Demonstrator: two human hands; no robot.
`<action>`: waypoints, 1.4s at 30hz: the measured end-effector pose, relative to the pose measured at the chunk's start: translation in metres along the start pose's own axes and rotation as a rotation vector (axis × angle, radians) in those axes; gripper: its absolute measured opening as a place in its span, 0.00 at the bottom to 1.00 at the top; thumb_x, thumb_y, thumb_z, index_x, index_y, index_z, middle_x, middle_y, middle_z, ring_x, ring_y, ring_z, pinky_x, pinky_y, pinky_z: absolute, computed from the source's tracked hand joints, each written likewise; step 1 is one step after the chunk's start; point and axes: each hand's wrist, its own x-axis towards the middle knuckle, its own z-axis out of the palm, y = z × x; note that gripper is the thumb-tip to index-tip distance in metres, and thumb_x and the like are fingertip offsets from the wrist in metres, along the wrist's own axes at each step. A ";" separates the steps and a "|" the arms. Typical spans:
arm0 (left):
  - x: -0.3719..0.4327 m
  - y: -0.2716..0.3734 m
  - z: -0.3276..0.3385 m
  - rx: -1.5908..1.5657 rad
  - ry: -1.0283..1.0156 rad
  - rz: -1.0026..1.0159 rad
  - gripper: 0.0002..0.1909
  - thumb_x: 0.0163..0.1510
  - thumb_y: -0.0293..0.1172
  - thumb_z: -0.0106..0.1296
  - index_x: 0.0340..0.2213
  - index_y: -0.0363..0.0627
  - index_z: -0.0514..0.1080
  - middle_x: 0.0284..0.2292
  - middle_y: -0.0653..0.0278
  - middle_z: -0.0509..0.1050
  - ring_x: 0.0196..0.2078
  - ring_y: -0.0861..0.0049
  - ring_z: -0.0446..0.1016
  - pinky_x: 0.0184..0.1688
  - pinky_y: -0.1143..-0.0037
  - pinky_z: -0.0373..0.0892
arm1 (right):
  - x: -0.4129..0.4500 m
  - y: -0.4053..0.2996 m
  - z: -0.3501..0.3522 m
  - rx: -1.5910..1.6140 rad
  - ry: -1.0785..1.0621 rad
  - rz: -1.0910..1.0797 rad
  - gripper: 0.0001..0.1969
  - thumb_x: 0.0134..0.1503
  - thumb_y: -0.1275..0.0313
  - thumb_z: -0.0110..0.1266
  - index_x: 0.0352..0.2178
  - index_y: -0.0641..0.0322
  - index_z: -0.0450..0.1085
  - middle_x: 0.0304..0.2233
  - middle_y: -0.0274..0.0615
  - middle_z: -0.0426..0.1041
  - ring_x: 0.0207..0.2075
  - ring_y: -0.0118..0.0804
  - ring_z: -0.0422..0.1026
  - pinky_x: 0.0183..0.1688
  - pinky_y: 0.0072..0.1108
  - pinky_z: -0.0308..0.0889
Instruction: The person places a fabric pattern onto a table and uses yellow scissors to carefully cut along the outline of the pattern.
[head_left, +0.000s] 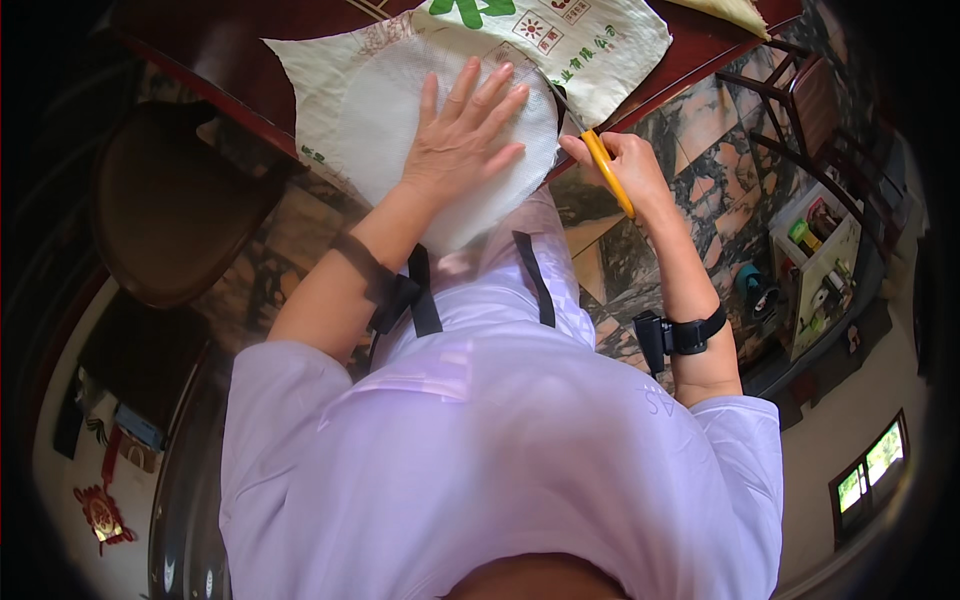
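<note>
My left hand (463, 129) lies flat with spread fingers on a round white mesh sheet (379, 124), pressing it down. Under that sheet is a cream woven sack cloth (611, 49) with green print and writing. Both lie at the edge of a dark red table (232, 67), and the near part of the round sheet hangs over my lap. My right hand (641, 169) grips scissors with yellow handles (607, 172). Their blades reach into the sack cloth just past the right rim of the round sheet, beside a dark gap in the cloth. The blade tips are hard to make out.
A brown wooden chair (180, 202) stands at the left of the table. Another wooden chair (814, 105) is at the right. Beyond it sits a white bin (821, 232) of mixed items. A further cloth piece (727, 13) lies on the table's far right.
</note>
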 end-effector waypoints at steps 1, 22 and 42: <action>0.000 0.000 0.001 -0.001 -0.001 0.000 0.37 0.58 0.56 0.52 0.66 0.70 0.56 0.69 0.75 0.49 0.73 0.69 0.41 0.70 0.51 0.36 | 0.001 0.001 0.001 0.002 0.015 -0.015 0.38 0.47 0.38 0.63 0.22 0.74 0.75 0.19 0.58 0.72 0.22 0.51 0.73 0.32 0.35 0.69; 0.000 -0.001 0.000 -0.001 -0.008 -0.004 0.37 0.58 0.56 0.51 0.66 0.71 0.56 0.69 0.75 0.49 0.73 0.69 0.41 0.70 0.51 0.38 | 0.001 -0.004 -0.006 0.030 -0.047 -0.017 0.38 0.49 0.38 0.61 0.19 0.72 0.72 0.14 0.49 0.68 0.18 0.40 0.67 0.27 0.33 0.66; 0.000 -0.002 0.000 0.014 0.005 0.001 0.36 0.58 0.57 0.51 0.66 0.71 0.56 0.69 0.74 0.49 0.73 0.70 0.42 0.70 0.52 0.37 | 0.003 -0.004 -0.008 0.041 -0.116 -0.002 0.36 0.53 0.39 0.59 0.21 0.70 0.72 0.15 0.40 0.67 0.17 0.31 0.67 0.21 0.25 0.62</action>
